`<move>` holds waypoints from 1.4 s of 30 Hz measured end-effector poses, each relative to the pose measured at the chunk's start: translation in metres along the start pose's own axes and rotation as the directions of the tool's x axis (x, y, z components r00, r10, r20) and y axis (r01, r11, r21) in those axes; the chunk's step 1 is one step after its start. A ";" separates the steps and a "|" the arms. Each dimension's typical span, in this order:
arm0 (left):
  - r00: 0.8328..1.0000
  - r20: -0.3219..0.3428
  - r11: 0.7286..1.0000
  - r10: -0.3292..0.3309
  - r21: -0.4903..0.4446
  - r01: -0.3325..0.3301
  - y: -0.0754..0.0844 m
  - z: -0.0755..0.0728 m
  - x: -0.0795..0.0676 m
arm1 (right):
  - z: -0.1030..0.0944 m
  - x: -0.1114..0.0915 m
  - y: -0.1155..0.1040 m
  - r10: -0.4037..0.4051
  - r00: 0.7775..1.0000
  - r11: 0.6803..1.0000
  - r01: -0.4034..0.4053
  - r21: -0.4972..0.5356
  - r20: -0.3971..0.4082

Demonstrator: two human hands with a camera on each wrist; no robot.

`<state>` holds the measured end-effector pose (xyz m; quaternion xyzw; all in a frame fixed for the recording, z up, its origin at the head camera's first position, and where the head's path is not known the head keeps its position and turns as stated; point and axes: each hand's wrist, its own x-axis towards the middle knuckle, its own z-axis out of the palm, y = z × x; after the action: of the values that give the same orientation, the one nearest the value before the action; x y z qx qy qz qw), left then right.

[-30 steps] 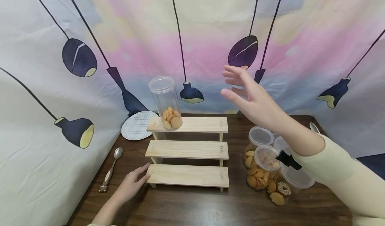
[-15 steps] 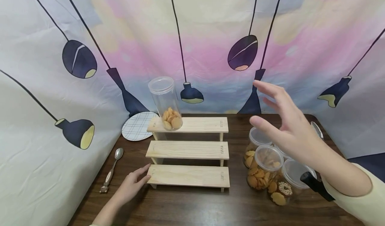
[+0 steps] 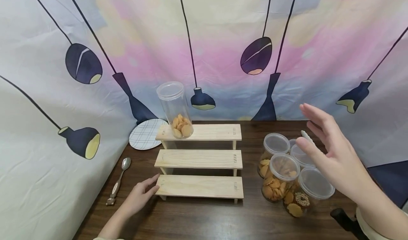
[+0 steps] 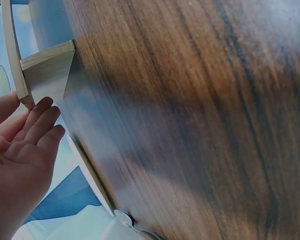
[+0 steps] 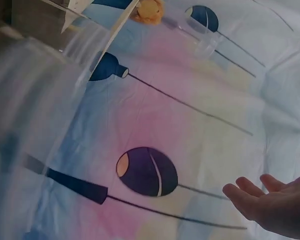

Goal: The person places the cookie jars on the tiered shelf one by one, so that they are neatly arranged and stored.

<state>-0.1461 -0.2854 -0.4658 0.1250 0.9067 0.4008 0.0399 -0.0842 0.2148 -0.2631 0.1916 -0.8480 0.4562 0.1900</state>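
A three-step wooden display shelf (image 3: 199, 159) stands on the dark table. My left hand (image 3: 139, 196) grips the left end of its lowest step; in the left wrist view, fingers (image 4: 47, 120) and thumb lie at the board's corner. A tall clear jar (image 3: 174, 109), partly filled with round cookies, stands upright on the left of the top step. My right hand (image 3: 334, 155) hangs in the air over the right side, fingers spread and holding nothing. Below and left of it, several lidded cookie jars (image 3: 284, 167) stand close together; one shows a ring-shaped cookie (image 3: 301, 199).
A metal spoon (image 3: 118, 181) lies left of the shelf. A round checked plate (image 3: 145, 135) lies behind it at the back left. Another utensil's pale end (image 3: 306, 136) shows beside the right hand. A printed cloth (image 3: 223, 55) hangs behind the table (image 3: 197, 218).
My right hand has moved right and down, from beside the shelf's upper right to over the jars' right side. The left hand and the jar on the top step stay put.
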 end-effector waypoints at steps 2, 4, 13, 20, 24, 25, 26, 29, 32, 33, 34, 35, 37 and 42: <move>1.000 0.004 1.000 -0.001 -0.011 0.001 0.000 0.000 0.000 | -0.002 -0.006 0.006 0.018 1.000 1.000 -0.019 -0.014 -0.014; 1.000 0.005 1.000 -0.003 -0.014 0.003 0.000 0.000 0.000 | -0.004 -0.012 0.012 0.031 0.999 0.999 -0.032 -0.039 -0.031; 1.000 -0.018 1.000 0.001 -0.011 -0.001 0.001 -0.001 0.000 | -0.010 -0.040 0.041 0.083 0.992 0.995 -0.089 -0.052 -0.099; 1.000 -0.023 1.000 -0.019 0.013 0.019 0.002 -0.001 0.001 | -0.001 -0.065 0.070 0.264 0.955 0.959 -0.275 -0.070 -0.135; 1.000 -0.018 1.000 -0.017 0.001 0.017 0.002 -0.001 0.000 | 0.006 -0.073 0.079 0.320 0.930 0.938 -0.338 -0.080 -0.179; 1.000 -0.017 1.000 -0.014 -0.002 0.014 0.002 -0.001 -0.001 | 0.008 -0.075 0.081 0.321 0.927 0.937 -0.340 -0.075 -0.192; 1.000 -0.018 1.000 -0.013 -0.007 0.013 0.002 0.000 -0.001 | 0.010 -0.076 0.082 0.316 0.926 0.939 -0.336 -0.069 -0.207; 1.000 -0.027 1.000 -0.008 -0.006 0.008 0.002 0.000 -0.002 | 0.016 -0.079 0.085 0.292 0.923 0.948 -0.314 -0.051 -0.252; 0.999 -0.035 1.000 0.001 0.008 -0.001 0.001 0.002 -0.002 | 0.019 -0.084 0.088 0.301 0.912 0.946 -0.322 -0.033 -0.279; 0.999 -0.035 1.000 0.003 0.013 -0.003 0.001 0.002 -0.001 | 0.020 -0.087 0.089 0.318 0.906 0.940 -0.340 -0.033 -0.281; 0.999 -0.035 1.000 0.006 0.018 -0.005 0.001 0.003 -0.001 | 0.022 -0.090 0.091 0.335 0.897 0.932 -0.360 -0.037 -0.287; 0.999 -0.033 1.000 0.008 0.020 -0.007 0.001 0.003 -0.001 | 0.023 -0.093 0.092 0.353 0.889 0.924 -0.380 -0.039 -0.292; 1.000 -0.027 1.000 0.006 0.023 -0.005 0.002 0.004 0.000 | 0.026 -0.099 0.096 0.392 0.872 0.907 -0.420 -0.037 -0.292; 1.000 -0.014 1.000 -0.010 0.030 0.010 0.003 0.002 -0.002 | 0.032 -0.110 0.107 0.455 0.852 0.877 -0.480 -0.038 -0.257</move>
<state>-0.1431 -0.2821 -0.4649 0.1183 0.9135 0.3879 0.0335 -0.0483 0.2588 -0.4090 -0.0870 -0.8615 0.4652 0.1841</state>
